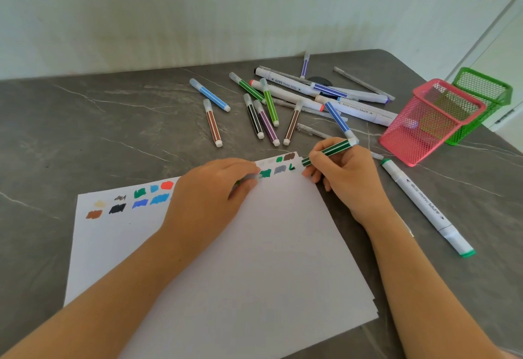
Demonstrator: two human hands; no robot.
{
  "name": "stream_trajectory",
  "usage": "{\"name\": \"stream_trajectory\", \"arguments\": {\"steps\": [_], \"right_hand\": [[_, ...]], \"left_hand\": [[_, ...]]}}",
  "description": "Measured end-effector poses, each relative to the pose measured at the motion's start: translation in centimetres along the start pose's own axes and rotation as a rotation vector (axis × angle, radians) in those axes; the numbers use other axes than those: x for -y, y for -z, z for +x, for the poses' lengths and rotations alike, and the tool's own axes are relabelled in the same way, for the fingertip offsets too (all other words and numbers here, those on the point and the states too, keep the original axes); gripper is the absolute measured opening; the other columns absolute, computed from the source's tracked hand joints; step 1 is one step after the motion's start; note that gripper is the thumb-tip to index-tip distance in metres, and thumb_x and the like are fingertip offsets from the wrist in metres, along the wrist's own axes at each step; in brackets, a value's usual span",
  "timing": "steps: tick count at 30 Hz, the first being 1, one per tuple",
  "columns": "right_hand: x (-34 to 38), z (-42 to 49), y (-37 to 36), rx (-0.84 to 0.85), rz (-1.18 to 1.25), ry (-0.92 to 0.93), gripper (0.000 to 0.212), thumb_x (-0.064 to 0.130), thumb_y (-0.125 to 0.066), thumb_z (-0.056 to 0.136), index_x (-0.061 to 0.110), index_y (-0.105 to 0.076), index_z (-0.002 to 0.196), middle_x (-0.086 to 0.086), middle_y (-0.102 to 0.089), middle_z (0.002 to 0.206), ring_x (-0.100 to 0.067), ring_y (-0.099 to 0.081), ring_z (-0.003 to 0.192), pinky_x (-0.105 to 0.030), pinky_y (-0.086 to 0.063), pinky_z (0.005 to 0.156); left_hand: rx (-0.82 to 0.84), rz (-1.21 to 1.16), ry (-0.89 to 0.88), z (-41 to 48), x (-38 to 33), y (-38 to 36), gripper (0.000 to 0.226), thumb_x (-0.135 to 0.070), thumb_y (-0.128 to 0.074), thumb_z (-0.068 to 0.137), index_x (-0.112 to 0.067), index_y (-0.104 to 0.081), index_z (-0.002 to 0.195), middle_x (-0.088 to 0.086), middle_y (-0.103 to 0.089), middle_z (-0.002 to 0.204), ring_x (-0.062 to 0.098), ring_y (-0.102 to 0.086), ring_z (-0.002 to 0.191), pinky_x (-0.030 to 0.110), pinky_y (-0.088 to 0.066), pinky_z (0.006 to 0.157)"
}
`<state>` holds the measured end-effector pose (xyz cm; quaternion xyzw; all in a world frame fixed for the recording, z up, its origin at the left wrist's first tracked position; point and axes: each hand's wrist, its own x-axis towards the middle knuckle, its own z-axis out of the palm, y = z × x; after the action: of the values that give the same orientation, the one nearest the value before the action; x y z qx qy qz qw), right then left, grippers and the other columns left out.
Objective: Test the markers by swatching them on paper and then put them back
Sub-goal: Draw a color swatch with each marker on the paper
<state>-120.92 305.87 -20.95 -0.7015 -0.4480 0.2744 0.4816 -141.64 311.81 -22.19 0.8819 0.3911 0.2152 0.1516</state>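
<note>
Green marker [328, 152] sits in my right hand [348, 177], fingers [318, 157] pinching its barrel, tip at the paper [254, 245] far right corner. Light, stiff, slick plastic, so I'd grip near the tip. Left hand [209, 191] rests on the paper; can't tell if it holds anything.

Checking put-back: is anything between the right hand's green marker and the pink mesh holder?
Nothing visible blocks it. Only a blue marker lies flat on the table beside the green marker, short of the pink holder.
</note>
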Motion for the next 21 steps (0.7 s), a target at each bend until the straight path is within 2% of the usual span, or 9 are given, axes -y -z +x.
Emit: {"name": "stream_trajectory", "arguments": {"steps": [5, 11, 16, 21], "right_hand": [[0.02, 0.05, 0.00, -0.011, 0.005, 0.001, 0.010, 0.015, -0.057, 0.093, 0.019, -0.061, 0.085, 0.000, -0.071, 0.073, -0.005, -0.063, 0.057, -0.017, -0.049, 0.051], [-0.02, 0.12, 0.04, -0.018, 0.002, -0.004, 0.009, 0.015, -0.056, 0.093, 0.018, -0.060, 0.087, -0.001, -0.070, 0.074, -0.005, -0.062, 0.057, -0.016, -0.049, 0.050], [-0.10, 0.16, 0.05, -0.038, 0.007, -0.001, 0.007, 0.015, -0.056, 0.093, 0.016, -0.061, 0.088, -0.001, -0.070, 0.074, -0.006, -0.062, 0.057, -0.016, -0.050, 0.050], [-0.07, 0.13, 0.02, -0.039, 0.007, 0.000, 0.010, 0.015, -0.056, 0.094, 0.017, -0.061, 0.085, -0.001, -0.070, 0.071, -0.008, -0.062, 0.056, -0.017, -0.050, 0.050]], "left_hand": [[-0.013, 0.021, -0.004, 0.05, 0.09, -0.02, 0.023, -0.023, -0.058, 0.091, -0.018, -0.069, 0.110, 0.001, -0.070, 0.109, 0.020, -0.066, 0.096, 0.023, -0.038, 0.083], [0.043, 0.005, 0.022, 0.21, -0.15, 0.19, 0.030, -0.026, -0.051, 0.095, -0.021, -0.061, 0.123, -0.003, -0.061, 0.125, 0.017, -0.057, 0.114, 0.019, -0.032, 0.093], [0.061, 0.000, 0.041, 0.24, 0.29, -0.09, 0.032, -0.027, -0.051, 0.095, -0.020, -0.060, 0.125, -0.001, -0.061, 0.126, 0.018, -0.056, 0.115, 0.017, -0.027, 0.094], [0.056, 0.018, 0.028, 0.12, 0.36, -0.07, 0.028, -0.029, -0.050, 0.097, -0.022, -0.063, 0.121, -0.003, -0.063, 0.122, 0.015, -0.058, 0.111, 0.018, -0.034, 0.092]]}}
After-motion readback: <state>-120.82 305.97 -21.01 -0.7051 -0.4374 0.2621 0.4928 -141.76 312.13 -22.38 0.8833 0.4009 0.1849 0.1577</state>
